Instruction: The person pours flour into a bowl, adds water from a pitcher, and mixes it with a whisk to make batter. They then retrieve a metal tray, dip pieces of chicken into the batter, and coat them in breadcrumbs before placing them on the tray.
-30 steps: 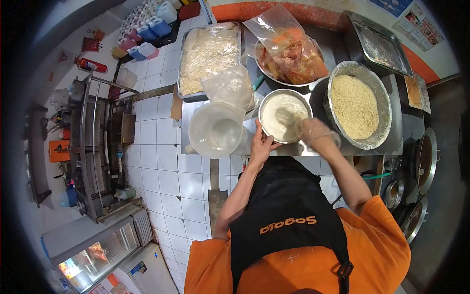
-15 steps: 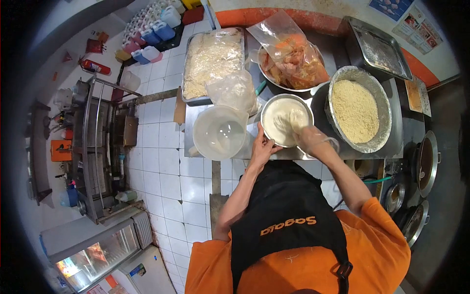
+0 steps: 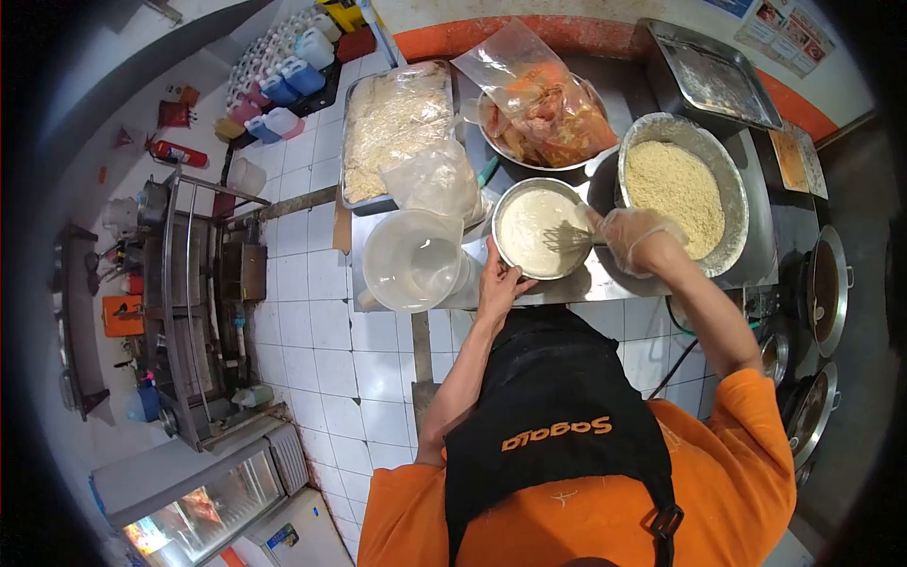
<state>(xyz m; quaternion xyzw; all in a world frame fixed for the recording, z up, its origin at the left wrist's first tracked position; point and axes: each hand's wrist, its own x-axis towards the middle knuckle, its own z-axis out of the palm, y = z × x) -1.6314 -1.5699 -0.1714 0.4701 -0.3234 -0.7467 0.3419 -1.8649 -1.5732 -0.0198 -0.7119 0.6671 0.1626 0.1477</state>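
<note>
In the middle of the steel table stands a round metal bowl [image 3: 499, 248] of pale, creamy batter [image 3: 529, 222]. My left hand [image 3: 498, 281] is closed on the bowl's near left rim, thumb at the edge. A clear plastic glove covers my right hand [image 3: 642, 240], which is wrapped around the handle of a wire whisk [image 3: 570, 238]. The whisk's wires lie over the batter at the right side of the bowl, and its handle crosses the right rim. Left of the bowl is a translucent plastic jug [image 3: 413, 262], with a crumpled plastic bag [image 3: 433, 181] behind it.
To the right sits a large oval metal basin [image 3: 735, 180] of crumbs. Behind the bowl, a plastic bag [image 3: 543, 104] lies over a basin of raw meat. A crumb-filled tray [image 3: 397, 132] is at back left, a metal pan [image 3: 713, 80] at back right. The table's edge [image 3: 605, 293] runs close to my apron.
My right hand has moved right with the whisk, from over the bowl to beyond its right rim. The whisk's wires now show plainly. My left hand stays at the bowl.
</note>
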